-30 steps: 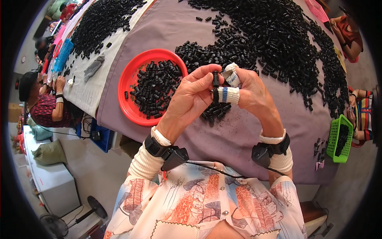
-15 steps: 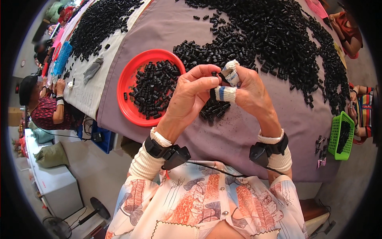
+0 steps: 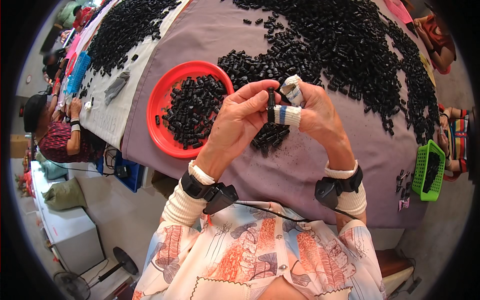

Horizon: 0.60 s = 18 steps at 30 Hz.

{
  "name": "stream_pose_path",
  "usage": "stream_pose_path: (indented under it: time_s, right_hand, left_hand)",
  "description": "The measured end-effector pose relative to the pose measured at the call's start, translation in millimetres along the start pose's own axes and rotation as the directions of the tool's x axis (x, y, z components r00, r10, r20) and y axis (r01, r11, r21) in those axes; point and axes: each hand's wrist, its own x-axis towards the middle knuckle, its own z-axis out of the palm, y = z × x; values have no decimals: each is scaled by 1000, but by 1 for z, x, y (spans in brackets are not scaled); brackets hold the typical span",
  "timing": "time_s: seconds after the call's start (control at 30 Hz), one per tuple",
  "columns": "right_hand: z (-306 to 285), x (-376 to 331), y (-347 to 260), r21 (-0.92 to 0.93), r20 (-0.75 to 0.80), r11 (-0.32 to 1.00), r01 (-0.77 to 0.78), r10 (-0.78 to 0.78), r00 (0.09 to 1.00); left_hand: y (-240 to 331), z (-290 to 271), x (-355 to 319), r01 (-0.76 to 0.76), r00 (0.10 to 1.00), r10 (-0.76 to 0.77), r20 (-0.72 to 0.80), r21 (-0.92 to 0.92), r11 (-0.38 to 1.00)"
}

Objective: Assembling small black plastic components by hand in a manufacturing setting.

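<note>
The left hand (image 3: 230,120) is pinching a black cylinder (image 3: 271,97) above the bench (image 3: 270,177), right of the red basin (image 3: 153,117). The right hand (image 3: 320,111) is hovering just beside the cylinder; whether that grip is closing on anything, I cannot tell.

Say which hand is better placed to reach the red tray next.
Probably the left hand: it is nearer the red tray and grips a black piece; the right hand sits farther off.

Mauve-clothed table (image 3: 295,167), heaped black cylinders (image 3: 345,57), red tray (image 3: 153,117), green basket (image 3: 421,170) seemingly at its edge
</note>
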Motion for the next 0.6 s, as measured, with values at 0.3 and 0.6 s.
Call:
stream_pose_path:
  time_s: [0.3, 0.6]
  right_hand:
    - [-1, 4, 4, -129, 75, 986, 102, -93, 993]
    - [0, 6, 3, -146, 106, 987, 69, -54, 993]
  left_hand:
    - [-1, -2, 0, 38, 999, -37, 17, -39, 999]
    - [1, 0, -1, 29, 999, -28, -16, 43, 999]
